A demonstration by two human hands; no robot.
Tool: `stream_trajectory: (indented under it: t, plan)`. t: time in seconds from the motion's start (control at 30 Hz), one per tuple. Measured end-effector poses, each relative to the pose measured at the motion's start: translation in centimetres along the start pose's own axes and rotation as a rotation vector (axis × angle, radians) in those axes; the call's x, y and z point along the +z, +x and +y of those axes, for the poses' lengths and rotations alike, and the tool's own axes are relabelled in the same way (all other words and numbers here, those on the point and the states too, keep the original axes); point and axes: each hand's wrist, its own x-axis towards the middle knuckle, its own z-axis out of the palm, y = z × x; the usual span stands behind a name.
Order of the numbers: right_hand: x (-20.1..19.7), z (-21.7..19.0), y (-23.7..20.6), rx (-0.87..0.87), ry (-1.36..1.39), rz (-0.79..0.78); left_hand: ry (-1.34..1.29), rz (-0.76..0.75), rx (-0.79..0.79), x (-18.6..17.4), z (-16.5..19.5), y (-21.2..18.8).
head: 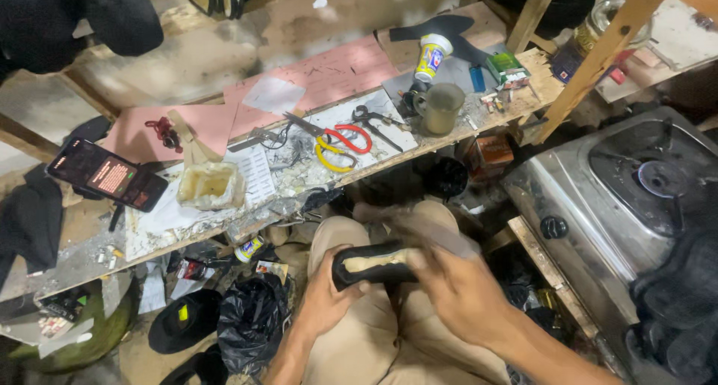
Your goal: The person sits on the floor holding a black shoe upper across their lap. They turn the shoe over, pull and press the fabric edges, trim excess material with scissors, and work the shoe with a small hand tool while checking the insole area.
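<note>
Right at lower centre, a black shoe sole (pixel 374 264) with a pale strip along its face sits over the person's lap, gripped from the left end by the left hand (pixel 323 299). Right hand (pixel 456 288) is just beside its right end, touching it, fingers blurred; cannot tell if it's clamped on anything. A blurred flat strip (pixel 419 224) runs just above that hand. Beyond the knees: wooden bench (pixel 359 26) across the frame. On it, yellow and red-handled scissors (pixel 340 144), dirty tub of glue (pixel 209 185) centre-left, phone (pixel 107 174) with lit screen at left, grey mug (pixel 441 107) and white bottle (pixel 431 56) upper centre. Steel gas stove (pixel 598 205) at right.
</note>
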Motion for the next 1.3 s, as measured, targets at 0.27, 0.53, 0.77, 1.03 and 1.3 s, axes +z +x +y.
stream_trajectory:
  t: [0.27, 0.53, 0.77, 1.03, 1.3]
  plan:
    - [3.9, 9.3, -4.6, 0.278, -0.146, -0.13, 0.091, 0.132, -0.052, 0.7, 2.6, -1.0]
    - [-7.0, 5.2, -7.0, 0.165, 0.007, 0.269, 1.004, 0.021, 0.484, 3.5, 8.9, 1.9]
    - [-4.1, 3.8, -5.7, -0.641, 0.492, 0.587, 1.193, -0.182, 0.303, 5.5, 7.9, 2.9]
    - [-0.5, 12.3, -6.6, 0.14, 0.296, 0.343, 1.213, -0.16, 0.302, 5.4, 7.4, 2.2]
    - [0.5, 6.5, -4.7, 0.137, 0.011, 0.054, 1.244, -0.131, 0.253, 5.5, 6.6, 1.9]
